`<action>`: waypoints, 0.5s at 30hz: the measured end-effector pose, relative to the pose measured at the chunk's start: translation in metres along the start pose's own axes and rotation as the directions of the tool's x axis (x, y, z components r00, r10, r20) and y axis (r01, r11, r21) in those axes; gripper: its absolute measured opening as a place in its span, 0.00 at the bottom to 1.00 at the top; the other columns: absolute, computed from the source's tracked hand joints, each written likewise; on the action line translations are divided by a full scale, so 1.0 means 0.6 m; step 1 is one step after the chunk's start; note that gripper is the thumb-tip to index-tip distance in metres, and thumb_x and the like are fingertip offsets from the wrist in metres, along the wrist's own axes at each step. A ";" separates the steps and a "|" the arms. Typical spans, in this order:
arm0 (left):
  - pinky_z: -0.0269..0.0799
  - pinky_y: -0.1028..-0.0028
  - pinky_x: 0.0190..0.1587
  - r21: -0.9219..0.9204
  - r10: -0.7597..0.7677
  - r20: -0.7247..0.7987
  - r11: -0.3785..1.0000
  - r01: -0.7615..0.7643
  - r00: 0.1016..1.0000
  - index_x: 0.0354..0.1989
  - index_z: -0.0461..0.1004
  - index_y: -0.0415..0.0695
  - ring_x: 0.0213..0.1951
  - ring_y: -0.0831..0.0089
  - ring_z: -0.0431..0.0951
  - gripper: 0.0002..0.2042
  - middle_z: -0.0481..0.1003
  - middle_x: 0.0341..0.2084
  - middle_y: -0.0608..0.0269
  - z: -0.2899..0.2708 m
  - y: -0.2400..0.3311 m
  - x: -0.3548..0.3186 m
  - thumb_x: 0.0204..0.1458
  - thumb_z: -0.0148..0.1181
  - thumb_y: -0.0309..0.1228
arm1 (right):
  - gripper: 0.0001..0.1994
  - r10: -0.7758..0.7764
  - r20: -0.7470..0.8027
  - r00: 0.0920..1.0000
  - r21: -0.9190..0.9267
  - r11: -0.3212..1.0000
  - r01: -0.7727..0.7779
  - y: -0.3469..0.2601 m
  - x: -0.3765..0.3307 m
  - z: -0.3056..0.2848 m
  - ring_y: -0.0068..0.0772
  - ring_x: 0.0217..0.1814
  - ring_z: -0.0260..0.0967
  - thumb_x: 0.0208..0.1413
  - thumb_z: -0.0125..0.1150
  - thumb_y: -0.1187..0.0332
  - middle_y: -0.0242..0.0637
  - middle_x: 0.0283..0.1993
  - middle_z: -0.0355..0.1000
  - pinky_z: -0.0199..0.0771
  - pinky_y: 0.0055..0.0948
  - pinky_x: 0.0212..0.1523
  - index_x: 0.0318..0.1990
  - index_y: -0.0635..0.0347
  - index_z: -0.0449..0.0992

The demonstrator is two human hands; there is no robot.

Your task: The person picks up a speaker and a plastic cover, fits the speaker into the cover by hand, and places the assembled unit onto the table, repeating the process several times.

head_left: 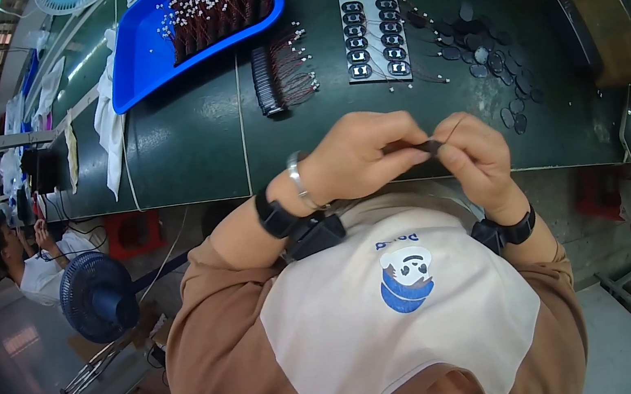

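Dark part (431,147) held at green table (189,155)'s near edge

The part is pinched by the left hand (358,155) and right hand (481,158), held close together. Beyond are laid a board (375,39) with black pieces (397,68), loose discs (480,71) and, farther left, a blue tray (142,63).

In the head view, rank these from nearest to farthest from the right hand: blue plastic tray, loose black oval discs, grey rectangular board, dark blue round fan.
From the right hand:
1. Loose black oval discs: just beyond it.
2. Grey rectangular board: ahead, to its left.
3. Blue plastic tray: farther left, ahead.
4. Dark blue round fan: far left, off the table.
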State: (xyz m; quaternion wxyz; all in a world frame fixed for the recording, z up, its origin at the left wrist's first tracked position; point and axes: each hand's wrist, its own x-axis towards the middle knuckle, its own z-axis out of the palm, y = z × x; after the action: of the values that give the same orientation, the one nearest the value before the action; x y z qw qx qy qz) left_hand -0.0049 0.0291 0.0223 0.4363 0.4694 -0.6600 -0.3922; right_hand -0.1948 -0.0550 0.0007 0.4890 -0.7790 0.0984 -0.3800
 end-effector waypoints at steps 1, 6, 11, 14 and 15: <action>0.71 0.73 0.28 0.103 0.068 -0.031 0.993 -0.064 0.997 0.31 0.74 0.38 0.26 0.67 0.76 0.06 0.75 0.23 0.58 -0.012 0.001 -0.011 0.45 0.63 0.22 | 0.01 0.002 0.003 1.000 0.002 1.000 -0.002 0.000 0.001 -0.001 0.31 0.29 0.66 0.50 0.59 0.79 0.38 0.29 0.70 0.65 0.24 0.30 0.29 0.67 0.74; 0.70 0.68 0.29 0.558 0.042 -0.230 0.824 0.096 0.972 0.30 0.74 0.41 0.26 0.59 0.75 0.05 0.74 0.22 0.55 -0.095 -0.006 -0.088 0.45 0.62 0.24 | 0.02 0.045 -0.015 0.999 -0.278 0.959 -0.048 0.012 -0.013 -0.024 0.33 0.30 0.68 0.51 0.59 0.79 0.40 0.29 0.71 0.66 0.25 0.31 0.32 0.68 0.76; 0.70 0.69 0.29 0.786 -0.040 -0.264 0.570 0.240 0.964 0.33 0.72 0.40 0.26 0.59 0.76 0.08 0.74 0.22 0.55 -0.145 -0.034 -0.133 0.44 0.63 0.22 | 0.02 0.087 -0.126 0.988 -0.335 0.934 -0.125 0.020 -0.041 -0.049 0.31 0.30 0.66 0.52 0.58 0.79 0.39 0.30 0.71 0.64 0.23 0.30 0.33 0.69 0.75; 0.71 0.68 0.28 0.811 -0.058 -0.274 0.523 0.263 0.960 0.34 0.71 0.40 0.25 0.59 0.76 0.10 0.74 0.21 0.55 -0.154 -0.039 -0.137 0.44 0.63 0.23 | 0.02 0.073 -0.130 0.989 -0.354 0.928 -0.115 0.020 -0.043 -0.048 0.31 0.30 0.66 0.52 0.58 0.79 0.39 0.30 0.71 0.64 0.23 0.30 0.33 0.69 0.75; 0.71 0.67 0.30 0.781 -0.185 -0.302 0.514 0.354 0.935 0.37 0.70 0.42 0.28 0.59 0.76 0.12 0.74 0.24 0.55 -0.157 -0.034 -0.136 0.43 0.64 0.25 | 0.02 0.060 -0.133 0.989 -0.363 0.926 -0.105 0.021 -0.043 -0.045 0.31 0.29 0.66 0.52 0.58 0.79 0.39 0.30 0.71 0.64 0.24 0.30 0.32 0.69 0.75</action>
State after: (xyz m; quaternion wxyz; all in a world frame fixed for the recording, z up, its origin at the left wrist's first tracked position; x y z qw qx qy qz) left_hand 0.1043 0.0920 0.0156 0.1566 0.7485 -0.6419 -0.0565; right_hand -0.2288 -0.0664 -0.0163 0.3427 -0.8279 0.2298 -0.3798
